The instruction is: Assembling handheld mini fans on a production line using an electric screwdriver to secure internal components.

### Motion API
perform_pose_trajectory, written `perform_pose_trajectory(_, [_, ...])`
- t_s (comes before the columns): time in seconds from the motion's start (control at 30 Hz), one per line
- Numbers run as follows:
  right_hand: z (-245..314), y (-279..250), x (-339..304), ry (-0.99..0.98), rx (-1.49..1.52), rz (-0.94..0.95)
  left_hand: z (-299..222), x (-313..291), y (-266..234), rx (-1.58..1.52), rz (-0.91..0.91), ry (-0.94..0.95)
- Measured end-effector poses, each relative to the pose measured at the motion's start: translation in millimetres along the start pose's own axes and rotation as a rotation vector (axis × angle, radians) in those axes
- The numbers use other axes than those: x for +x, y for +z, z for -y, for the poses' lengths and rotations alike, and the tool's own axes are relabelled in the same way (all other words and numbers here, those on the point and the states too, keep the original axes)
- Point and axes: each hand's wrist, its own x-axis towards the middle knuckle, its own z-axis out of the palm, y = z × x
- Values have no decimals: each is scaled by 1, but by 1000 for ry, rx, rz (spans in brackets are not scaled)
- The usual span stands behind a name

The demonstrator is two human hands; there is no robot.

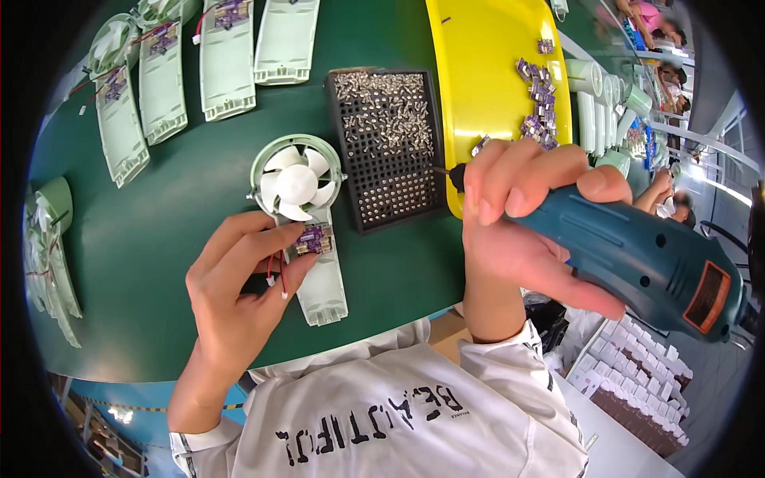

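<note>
My right hand [534, 207] is wrapped round a teal electric screwdriver [637, 251]. Its bit points left, with the tip at the right part of a black screw tray [386, 147]. Loose silver screws cover the tray's far half, and rows of screws stand in its near holes. With my left hand [247, 279] I pinch a small purple circuit board [315, 239] against a pale green fan housing [324, 291]. A white fan [296, 183] sits in the round end of that housing. Red and black wires with white plugs hang by my left fingers.
A yellow tray [470, 95] with several purple boards stands behind my right hand. Several pale green housings [227, 64] lie at the far left, more [52, 263] at the left edge. White fan parts [586, 80] and other people are at the right.
</note>
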Motion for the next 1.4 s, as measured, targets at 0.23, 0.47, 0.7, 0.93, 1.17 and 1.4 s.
perform_pose_trajectory(0.23, [17,17,5,-46,7,-133,2,-1,-2,-54,-9,23])
perform_pose_trajectory(0.47, [36,79,3,12,56,-127,4,0,-2,-105,5,66])
perform_pose_trajectory(0.7, [19,99,0,52,69,-19,11,-4,-2,-118,18,73])
perform_pose_trajectory(0.93, [10,103,-3,67,94,-87,13,-5,-1,-136,8,55])
perform_pose_trajectory(1.17, [8,108,-6,34,54,-54,15,-5,2,-150,-52,88])
perform_pose_trajectory(1.4, [12,111,-14,78,-19,62,14,-9,2,-177,-39,53])
